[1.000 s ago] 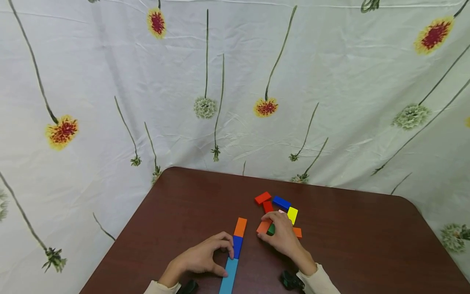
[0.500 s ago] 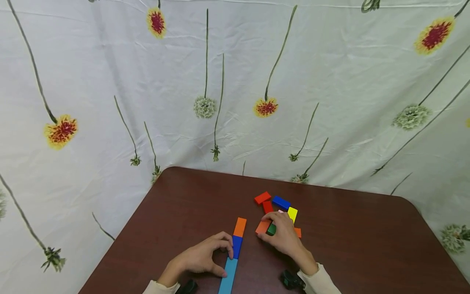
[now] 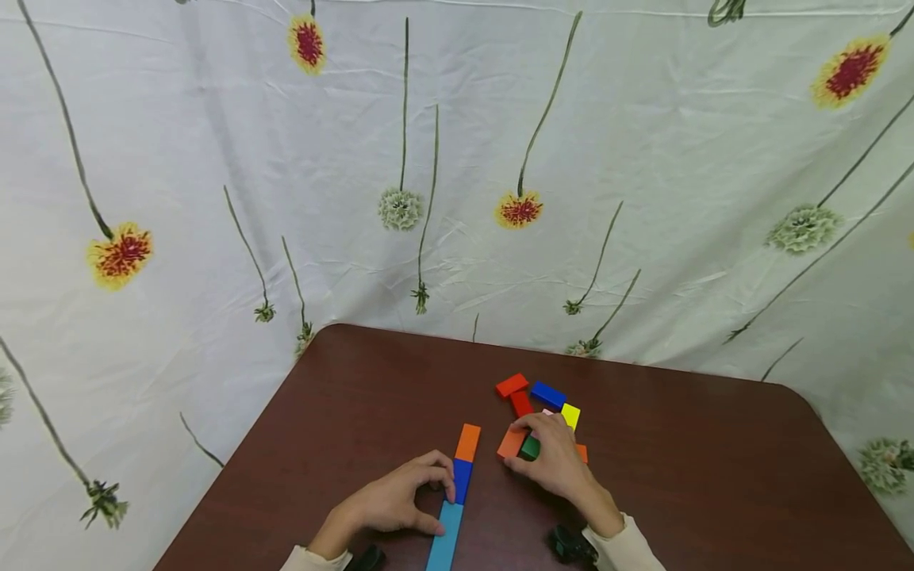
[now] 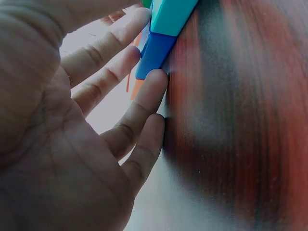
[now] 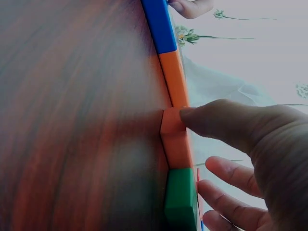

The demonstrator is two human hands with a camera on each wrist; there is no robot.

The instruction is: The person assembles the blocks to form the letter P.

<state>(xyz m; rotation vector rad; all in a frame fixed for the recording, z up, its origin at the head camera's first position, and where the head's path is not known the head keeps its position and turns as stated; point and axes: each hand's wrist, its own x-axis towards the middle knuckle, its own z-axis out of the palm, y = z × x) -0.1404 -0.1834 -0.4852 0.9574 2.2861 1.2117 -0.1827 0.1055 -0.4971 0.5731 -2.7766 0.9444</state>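
A straight row runs along the table in the head view: an orange block at the far end, a blue block, then a light blue stretch cut off by the frame. My left hand rests beside it, thumb at the light blue part, fingertips at the blue block's side. In the left wrist view its fingers look nearly straight. My right hand pinches a reddish-orange block in the pile, thumb at the near end, fingers at the far end. A green block lies partly under this hand.
Around the right hand lie red blocks, another blue block, a yellow block and a partly hidden orange block. The brown table ends at a flower-printed cloth behind.
The right thumb has shifted slightly toward the person at the reddish-orange block's near end. The left hand and the row look the same.
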